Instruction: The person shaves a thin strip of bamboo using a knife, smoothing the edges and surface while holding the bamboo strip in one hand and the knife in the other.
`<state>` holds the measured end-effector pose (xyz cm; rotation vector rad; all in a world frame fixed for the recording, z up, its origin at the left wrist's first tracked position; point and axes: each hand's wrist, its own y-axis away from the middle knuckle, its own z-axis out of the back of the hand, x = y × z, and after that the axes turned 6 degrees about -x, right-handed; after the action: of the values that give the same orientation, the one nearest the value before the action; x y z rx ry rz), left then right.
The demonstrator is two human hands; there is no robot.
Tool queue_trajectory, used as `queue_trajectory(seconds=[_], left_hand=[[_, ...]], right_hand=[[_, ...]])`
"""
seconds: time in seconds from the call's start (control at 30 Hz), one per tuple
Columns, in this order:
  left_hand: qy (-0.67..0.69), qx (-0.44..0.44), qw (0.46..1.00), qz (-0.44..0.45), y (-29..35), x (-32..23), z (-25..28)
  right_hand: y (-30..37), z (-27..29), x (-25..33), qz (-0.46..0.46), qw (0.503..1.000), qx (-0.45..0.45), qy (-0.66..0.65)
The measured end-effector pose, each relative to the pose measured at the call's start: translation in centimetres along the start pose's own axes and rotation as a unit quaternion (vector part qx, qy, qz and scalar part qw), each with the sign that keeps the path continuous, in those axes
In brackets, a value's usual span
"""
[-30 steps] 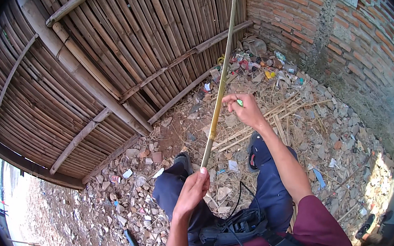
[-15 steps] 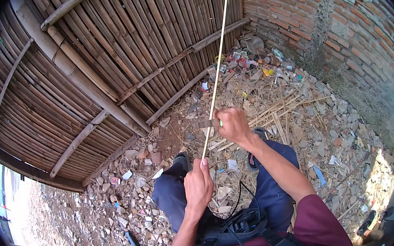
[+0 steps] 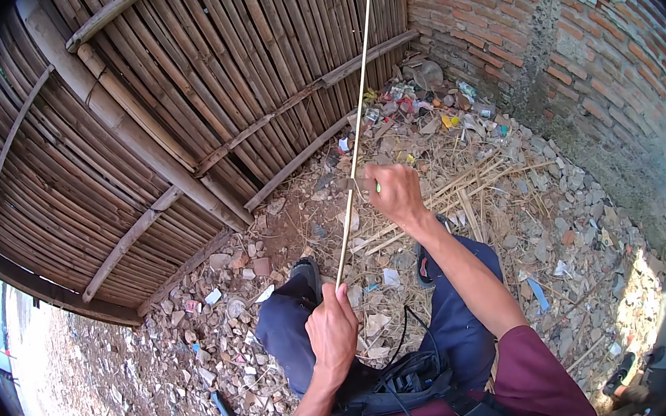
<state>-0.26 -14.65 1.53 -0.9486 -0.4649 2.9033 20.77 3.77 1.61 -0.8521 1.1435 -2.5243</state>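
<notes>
In the head view, the long pale strip slants up from the left hand, whose grip is closed around its lower end; just right of the strip, the right hand has its grip closed on a green-handled knife, the blurred blade now farther up the strip than half a second ago, at a fresh stretch

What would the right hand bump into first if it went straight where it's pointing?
Probably the strip: the right hand points forward and to the left, and the strip runs just past its knuckles. Depth is hard to judge, so it might slip by.
</notes>
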Motion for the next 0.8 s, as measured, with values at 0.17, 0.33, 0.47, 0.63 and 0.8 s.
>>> queue_trajectory(seconds=[0.17, 0.33, 0.47, 0.63, 0.8], left_hand=[[-0.028, 0.04, 0.999, -0.003, 1.7, 0.5, 0.7], [-0.045, 0.062, 0.997, -0.008, 4.2, 2.3, 1.1], [-0.056, 0.056, 0.997, -0.007, 3.7, 2.9, 1.0], [-0.052, 0.043, 0.998, -0.019, 3.1, 2.9, 1.4], [-0.056, 0.047, 0.997, 0.013, 2.2, 2.2, 1.6]], right_hand=[[-1.7, 0.5, -2.1, -0.102, 0.994, -0.006, 0.025], [-2.7, 0.5, -3.9, -0.083, 0.993, -0.041, 0.074], [-0.9, -0.3, -3.2, 0.002, 0.999, 0.01, 0.045], [0.6, -1.3, -3.7, 0.001, 0.999, 0.047, -0.02], [1.8, -0.1, -0.2, -0.015, 0.997, 0.056, -0.04]])
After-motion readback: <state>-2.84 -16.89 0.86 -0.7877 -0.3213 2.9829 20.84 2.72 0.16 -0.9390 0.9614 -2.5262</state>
